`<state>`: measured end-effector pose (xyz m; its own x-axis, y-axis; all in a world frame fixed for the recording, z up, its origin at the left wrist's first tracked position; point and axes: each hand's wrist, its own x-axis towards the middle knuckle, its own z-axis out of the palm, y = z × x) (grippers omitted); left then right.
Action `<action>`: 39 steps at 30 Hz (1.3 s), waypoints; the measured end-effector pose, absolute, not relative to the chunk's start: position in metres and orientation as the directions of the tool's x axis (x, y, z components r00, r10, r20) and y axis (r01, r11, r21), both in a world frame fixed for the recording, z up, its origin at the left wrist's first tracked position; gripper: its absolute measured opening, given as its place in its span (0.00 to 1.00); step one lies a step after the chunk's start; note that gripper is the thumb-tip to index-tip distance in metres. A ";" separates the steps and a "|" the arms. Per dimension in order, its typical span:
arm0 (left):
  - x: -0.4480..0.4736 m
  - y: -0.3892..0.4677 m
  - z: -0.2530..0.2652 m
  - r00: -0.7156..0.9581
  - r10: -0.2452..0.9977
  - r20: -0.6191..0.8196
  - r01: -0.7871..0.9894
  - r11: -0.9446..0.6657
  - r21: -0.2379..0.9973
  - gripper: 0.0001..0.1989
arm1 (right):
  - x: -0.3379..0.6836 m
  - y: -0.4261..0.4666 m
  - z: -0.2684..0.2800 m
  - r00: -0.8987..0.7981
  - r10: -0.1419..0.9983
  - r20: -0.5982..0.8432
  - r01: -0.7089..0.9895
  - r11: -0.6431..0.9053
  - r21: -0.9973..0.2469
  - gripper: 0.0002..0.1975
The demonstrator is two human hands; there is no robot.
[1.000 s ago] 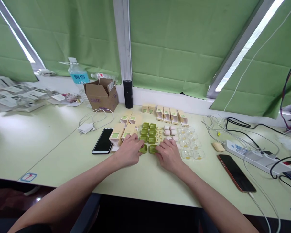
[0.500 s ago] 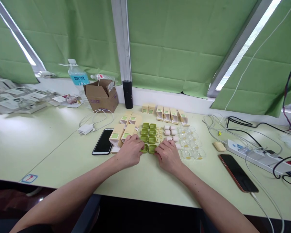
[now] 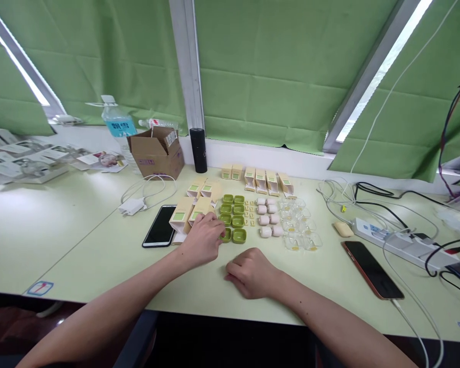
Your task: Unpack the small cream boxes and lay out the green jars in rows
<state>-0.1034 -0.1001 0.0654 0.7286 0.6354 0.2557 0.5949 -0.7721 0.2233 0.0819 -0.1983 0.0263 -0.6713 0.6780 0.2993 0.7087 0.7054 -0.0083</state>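
Observation:
Small green square containers (image 3: 238,221) stand in two columns of several on the table. My left hand (image 3: 204,234) pinches the edge of the nearest left green container (image 3: 227,236), which its fingers partly cover. My right hand (image 3: 251,273) rests on the table in front of the containers, fingers curled into a fist, and nothing shows in it. To the right of the containers lie tiny yellow pieces (image 3: 252,215), pale pink rounded pieces (image 3: 263,220) and clear plastic covers (image 3: 293,242), all in rows. Open yellow card boxes (image 3: 182,212) stand beside my left hand.
A black-screened phone (image 3: 160,227) lies left of the boxes, a second phone (image 3: 371,268) at the right beside a power strip (image 3: 383,237) with cables. At the back are a brown carton (image 3: 153,156), a black flask (image 3: 198,151) and more card boxes (image 3: 260,180).
My right hand has left the nearest right green container, drawn back toward me and curled on the table. My left hand stays at the nearest left container. The view has shifted slightly.

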 end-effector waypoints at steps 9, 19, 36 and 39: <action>-0.110 -0.090 0.076 0.664 0.671 0.330 0.595 -0.741 0.312 0.06 | 0.083 -0.196 0.030 -0.648 0.733 0.208 0.736 0.672 -0.078 0.09; -0.114 -0.026 0.136 0.484 0.733 0.478 0.696 -0.654 0.298 0.16 | 0.082 -0.195 0.037 -0.638 0.760 0.123 0.749 0.650 -0.133 0.08; 0.026 0.144 0.100 0.541 0.820 0.187 0.838 -0.544 -0.036 0.39 | 0.082 -0.193 0.042 -0.661 0.748 0.064 0.734 0.662 -0.153 0.08; 0.037 0.153 0.089 0.570 0.806 0.160 0.821 -0.569 -0.055 0.42 | 0.080 -0.193 0.045 -0.659 0.751 0.041 0.739 0.657 -0.148 0.08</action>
<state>0.0372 0.1533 0.0895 0.5697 0.8061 0.1603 0.8205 -0.5690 -0.0550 0.0802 -0.1929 0.0452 -0.6591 0.7509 0.0413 0.7393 0.6569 -0.1480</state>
